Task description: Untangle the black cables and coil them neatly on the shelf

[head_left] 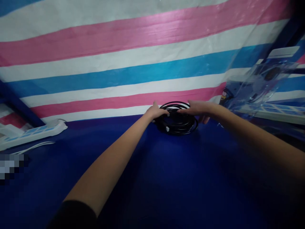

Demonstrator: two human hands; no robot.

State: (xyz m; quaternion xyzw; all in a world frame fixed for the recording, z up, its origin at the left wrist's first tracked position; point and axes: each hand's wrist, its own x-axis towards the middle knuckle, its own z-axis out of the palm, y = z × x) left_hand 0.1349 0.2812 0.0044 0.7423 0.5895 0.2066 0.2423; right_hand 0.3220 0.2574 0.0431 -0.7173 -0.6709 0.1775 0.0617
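A coil of black cable (177, 122) lies on the blue table cover (152, 178) at the far middle, close to the striped sheet. My left hand (156, 112) rests on the coil's left side with its fingers curled over the loops. My right hand (196, 109) lies on the coil's right top, fingers stretched along the cable and thumb below the rim. Both arms reach far forward. A small white tag or plug end shows on the coil near its front.
A pink, white and blue striped sheet (133, 57) hangs behind the table. A white power strip (33, 133) with a white cord lies at the left edge. Clear plastic packaging (259, 86) and another white strip (281, 111) sit at the right.
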